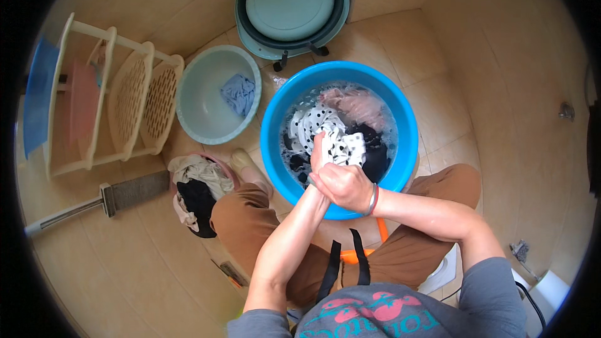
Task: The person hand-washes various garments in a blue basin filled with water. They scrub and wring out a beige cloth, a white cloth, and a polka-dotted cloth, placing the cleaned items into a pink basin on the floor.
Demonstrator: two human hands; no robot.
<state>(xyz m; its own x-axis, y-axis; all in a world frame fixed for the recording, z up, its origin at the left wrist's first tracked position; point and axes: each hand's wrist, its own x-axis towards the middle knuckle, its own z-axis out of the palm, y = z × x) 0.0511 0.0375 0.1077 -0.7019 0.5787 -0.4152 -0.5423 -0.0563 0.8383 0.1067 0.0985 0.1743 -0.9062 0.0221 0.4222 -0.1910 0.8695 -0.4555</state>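
Tub (408,141): set at the centre of the frame, on the floor (435,103). Contained in it: cloth (318,122), placed mid-tub; one garment (354,106) behind, toward the upper right; another (375,156) at right. Left hand (317,153) and right hand (346,184): placed over the tub's near half, at the cloth. Basin (199,103): set left of the tub, fabric (238,94) laid inside. Folding tub (290,2): stood behind, top centre. Rack (130,106): placed at upper left. Laundry (197,203): piled below the basin. Mop (128,195): laid left of the laundry. Tap (566,111): mounted far right.
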